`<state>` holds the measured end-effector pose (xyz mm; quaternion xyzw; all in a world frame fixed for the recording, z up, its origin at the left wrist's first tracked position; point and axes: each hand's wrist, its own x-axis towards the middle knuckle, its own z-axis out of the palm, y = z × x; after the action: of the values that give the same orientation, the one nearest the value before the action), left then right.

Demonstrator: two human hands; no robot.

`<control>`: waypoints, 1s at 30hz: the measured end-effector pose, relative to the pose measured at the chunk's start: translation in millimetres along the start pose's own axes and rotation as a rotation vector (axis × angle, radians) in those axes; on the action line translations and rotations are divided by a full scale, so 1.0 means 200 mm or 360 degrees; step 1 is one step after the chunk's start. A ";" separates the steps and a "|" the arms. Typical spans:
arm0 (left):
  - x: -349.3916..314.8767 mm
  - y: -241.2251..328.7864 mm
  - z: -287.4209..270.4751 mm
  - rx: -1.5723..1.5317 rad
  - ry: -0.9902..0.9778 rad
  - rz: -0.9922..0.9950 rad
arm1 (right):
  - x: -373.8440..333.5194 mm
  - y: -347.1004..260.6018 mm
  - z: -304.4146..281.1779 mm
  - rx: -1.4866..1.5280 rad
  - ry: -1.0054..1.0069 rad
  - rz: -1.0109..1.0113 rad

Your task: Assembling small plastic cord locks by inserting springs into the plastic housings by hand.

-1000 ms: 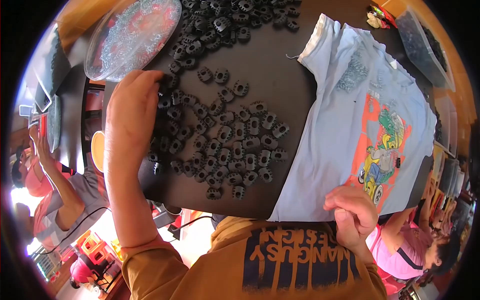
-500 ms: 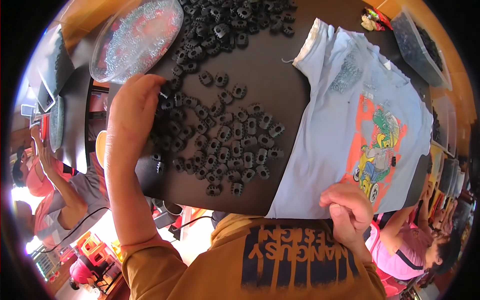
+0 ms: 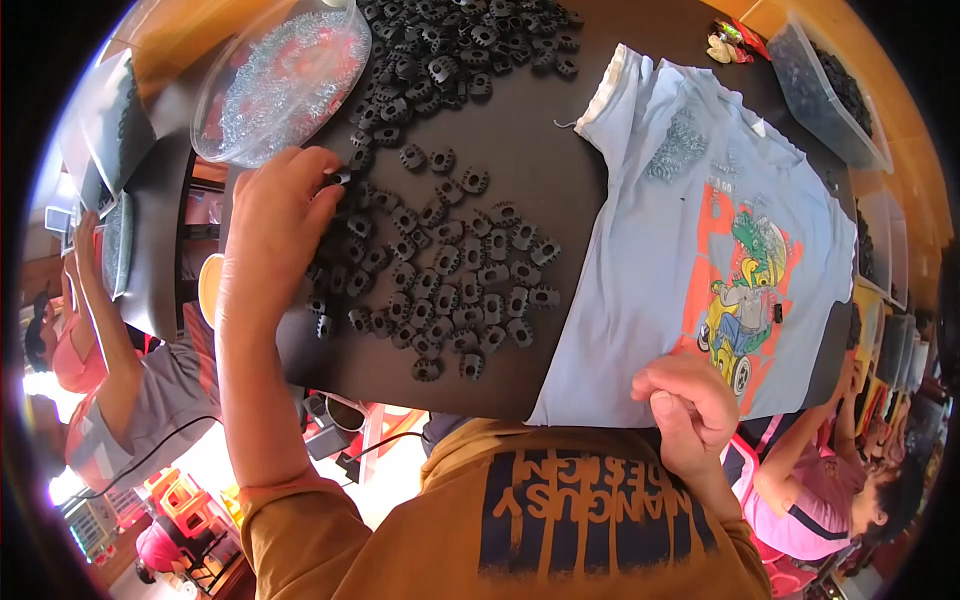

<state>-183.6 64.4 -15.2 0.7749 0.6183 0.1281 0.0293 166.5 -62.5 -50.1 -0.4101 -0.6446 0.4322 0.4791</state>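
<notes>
1. Reaching over the left part of the dark brown, smooth tabletop [image 3: 520,115], the left hand [image 3: 275,205] is bent with its fingers curled, thumb and forefinger close together about a small, dark, glinting piece [image 3: 337,178]. I cannot tell whether that piece is gripped or only touched.
2. The right hand [image 3: 692,400] is loosely curled at the near right, thumb against the bent fingers, above the lower part of a light-blue cloth T-shirt [image 3: 600,330]. Whether anything is inside it cannot be told.
3. Small black, rounded, toothed pieces [image 3: 470,290] lie scattered across the middle of the tabletop; the left hand is at the left side of this group.
4. Farther off, a dense heap of the same black pieces [image 3: 440,70] reaches the far edge of the view.
5. At the far left, just beyond the left hand, is a clear plastic rounded container [image 3: 208,125] with many silvery coiled bits [image 3: 290,85] in it.
6. The T-shirt lies spread over the right side, bearing an orange-red print with a green and yellow cartoon figure [image 3: 740,270]. A patch of silvery bits [image 3: 675,148] lies on its far part, and one small black object [image 3: 778,313] rests on the print.
7. Red and gold wrappers [image 3: 735,42] lie at the far right, beside a clear plastic bin [image 3: 815,125] containing dark pieces.
8. A person in pink [image 3: 815,490] is at the near right.
</notes>
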 end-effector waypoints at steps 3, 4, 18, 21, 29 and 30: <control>0.02 -0.02 0.00 -0.0141 -0.0055 -0.0008 | 0.00 0.00 0.00 -0.0014 -0.0011 0.0026; 0.02 -0.02 0.00 -0.0213 -0.0095 -0.0083 | 0.00 0.00 0.00 0.0003 0.0001 0.0020; -0.22 0.72 0.06 -0.1288 -0.0101 0.0252 | 0.03 0.00 -0.04 0.0002 -0.0037 -0.0082; -0.25 0.89 0.14 -0.1429 -0.0336 0.0360 | 0.03 0.00 -0.05 0.0085 -0.0034 -0.0079; -0.29 0.96 0.16 -0.2139 -0.0482 -0.0328 | 0.01 0.00 -0.02 0.0466 0.0184 0.0113; -0.29 0.95 0.16 -0.2273 -0.0479 -0.0432 | 0.00 0.00 -0.02 0.0660 0.0215 0.0225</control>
<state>-6.5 -32.1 -17.3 0.4931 0.4640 0.3867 0.6261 170.7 -60.9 -49.3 -0.3750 -0.4782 0.5594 0.5638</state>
